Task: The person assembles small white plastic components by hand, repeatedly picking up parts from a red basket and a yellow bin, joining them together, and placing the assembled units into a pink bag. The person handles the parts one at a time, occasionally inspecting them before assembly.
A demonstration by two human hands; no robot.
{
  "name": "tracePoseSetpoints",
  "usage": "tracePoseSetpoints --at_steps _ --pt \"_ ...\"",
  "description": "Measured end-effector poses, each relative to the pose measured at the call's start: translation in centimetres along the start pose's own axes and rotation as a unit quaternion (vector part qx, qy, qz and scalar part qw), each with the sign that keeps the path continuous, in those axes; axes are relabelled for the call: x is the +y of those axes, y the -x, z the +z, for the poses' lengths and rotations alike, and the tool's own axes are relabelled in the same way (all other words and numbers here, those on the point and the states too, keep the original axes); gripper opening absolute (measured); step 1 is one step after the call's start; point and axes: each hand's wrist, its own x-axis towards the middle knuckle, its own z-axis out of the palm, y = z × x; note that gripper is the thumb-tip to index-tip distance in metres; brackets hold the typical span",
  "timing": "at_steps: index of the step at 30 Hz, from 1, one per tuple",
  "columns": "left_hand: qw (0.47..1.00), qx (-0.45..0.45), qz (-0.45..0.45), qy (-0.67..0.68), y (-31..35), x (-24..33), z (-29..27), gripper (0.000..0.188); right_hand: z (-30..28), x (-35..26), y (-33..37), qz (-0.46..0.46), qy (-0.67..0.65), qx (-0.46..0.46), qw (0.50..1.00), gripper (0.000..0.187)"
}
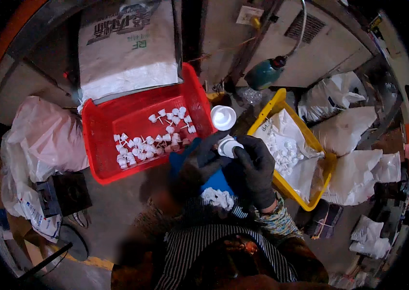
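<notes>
My two hands wear dark gloves and meet in front of my body. Between them is a small white round plastic part (229, 146), stepped like a cap. My right hand (258, 169) is closed on it, thumb against its near side. From the left, my left hand (203, 157) grips the same part; shadow hides some of its fingers. Just beyond the fingers sits a larger white round plastic cup (223, 117), its opening facing up; what supports it I cannot tell. A crumpled white cloth or wad (217, 198) lies on the blue material at my lap.
A red crate (117, 113) at left holds several white stemmed caps (139, 147). The yellow crate (327, 176) at right contains a bag with small white parts (284, 152). A green-blue tool (265, 73) hangs from a cord ahead. White sacks (354, 174) stand right; pinkish bags (50, 133) left.
</notes>
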Motion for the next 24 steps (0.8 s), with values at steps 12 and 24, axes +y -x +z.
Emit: tracePoseSetpoints --at_steps 12,24 --pt "0.954 0.009 -0.174 0.244 0.6 4.7 2.6 0.061 -2.5 1.4 3.2 -0.017 -0.081 0.039 0.996 0.014" --pt "0.983 0.054 -0.126 0.122 0.4 5.1 3.7 0.052 -2.4 2.3 3.2 0.046 -0.229 -0.035 0.972 0.043"
